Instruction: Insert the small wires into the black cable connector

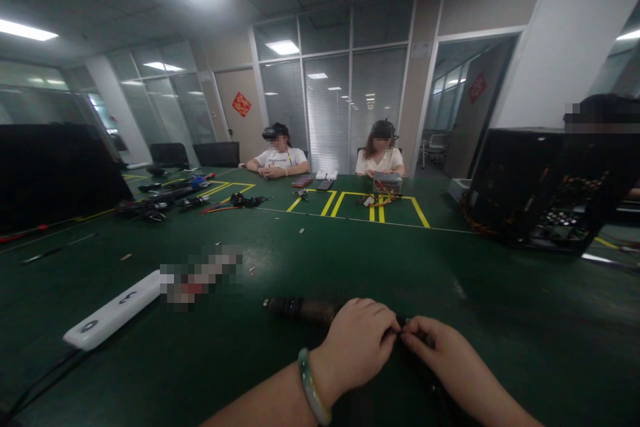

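A dark, rod-shaped tool (313,311) with a brown barrel, black collar and small metal tip lies on the green table, its tip facing left. My left hand (361,340), with a jade-coloured bangle (311,387) at the wrist, is closed over the tool's right part. Just beyond that, the thumb and forefinger of my right hand (440,347) are pinched together, almost meeting my left fingertips. What lies between the right fingertips is too small and dark to make out. A dark, cord-like part trails below the right hand, mostly hidden.
A white power strip (117,310) with a black cable lies at left. Black cables and parts (170,200) are heaped farther back. An open black computer case (525,190) stands at right, a dark screen (55,177) at left. Two people sit across the table (280,253), another at far right.
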`<move>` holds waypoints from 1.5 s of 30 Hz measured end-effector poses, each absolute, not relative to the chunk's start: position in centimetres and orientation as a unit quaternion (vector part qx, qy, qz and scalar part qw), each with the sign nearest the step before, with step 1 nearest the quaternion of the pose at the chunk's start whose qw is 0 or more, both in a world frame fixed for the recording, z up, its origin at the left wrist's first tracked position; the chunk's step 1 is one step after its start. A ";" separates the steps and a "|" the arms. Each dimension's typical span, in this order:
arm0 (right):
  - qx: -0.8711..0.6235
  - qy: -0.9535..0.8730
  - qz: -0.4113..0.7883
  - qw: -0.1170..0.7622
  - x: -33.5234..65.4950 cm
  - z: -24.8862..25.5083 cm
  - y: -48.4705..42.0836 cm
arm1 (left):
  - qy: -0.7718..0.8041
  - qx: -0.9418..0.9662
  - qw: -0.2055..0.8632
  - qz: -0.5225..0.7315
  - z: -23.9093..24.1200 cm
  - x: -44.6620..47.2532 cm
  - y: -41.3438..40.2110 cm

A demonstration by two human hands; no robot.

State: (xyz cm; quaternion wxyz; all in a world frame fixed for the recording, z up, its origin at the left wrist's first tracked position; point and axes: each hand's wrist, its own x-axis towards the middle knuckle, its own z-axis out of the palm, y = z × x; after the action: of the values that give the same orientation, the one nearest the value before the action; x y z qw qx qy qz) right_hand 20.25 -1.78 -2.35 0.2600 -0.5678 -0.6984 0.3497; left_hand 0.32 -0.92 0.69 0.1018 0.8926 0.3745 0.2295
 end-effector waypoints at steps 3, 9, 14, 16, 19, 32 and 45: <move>-0.567 -0.701 0.347 0.258 20.3 -2.4 -1.7 | 0.372 0.893 0.106 0.231 0.6 0.3 -0.9; -0.570 -0.699 0.347 0.257 20.1 -1.9 -1.8 | 0.371 0.893 0.113 0.227 0.7 0.3 -0.8; -0.568 -0.704 0.339 0.259 20.2 -2.2 -1.8 | 0.377 0.891 0.116 0.227 0.7 0.4 -0.8; -0.566 -0.703 0.343 0.261 20.2 -2.3 -1.8 | 0.379 0.888 0.120 0.233 0.6 0.4 -0.8; -0.566 -0.700 0.346 0.265 20.2 -2.4 -1.8 | 0.379 0.884 0.125 0.243 0.4 0.5 -0.8; -0.568 -0.687 0.342 0.296 20.0 -2.5 -1.8 | 0.376 0.880 0.140 0.254 -0.1 0.5 -0.6; -0.562 -0.673 0.368 0.310 20.1 -2.1 -2.1 | 0.394 0.880 0.114 0.240 -0.7 0.4 -0.5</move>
State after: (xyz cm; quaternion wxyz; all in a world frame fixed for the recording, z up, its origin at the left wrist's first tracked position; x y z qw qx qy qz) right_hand 20.07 -2.14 -2.11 0.3103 -0.5616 -0.6731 0.3677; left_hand 0.37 -0.50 -0.70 0.1140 0.8797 0.3942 0.2403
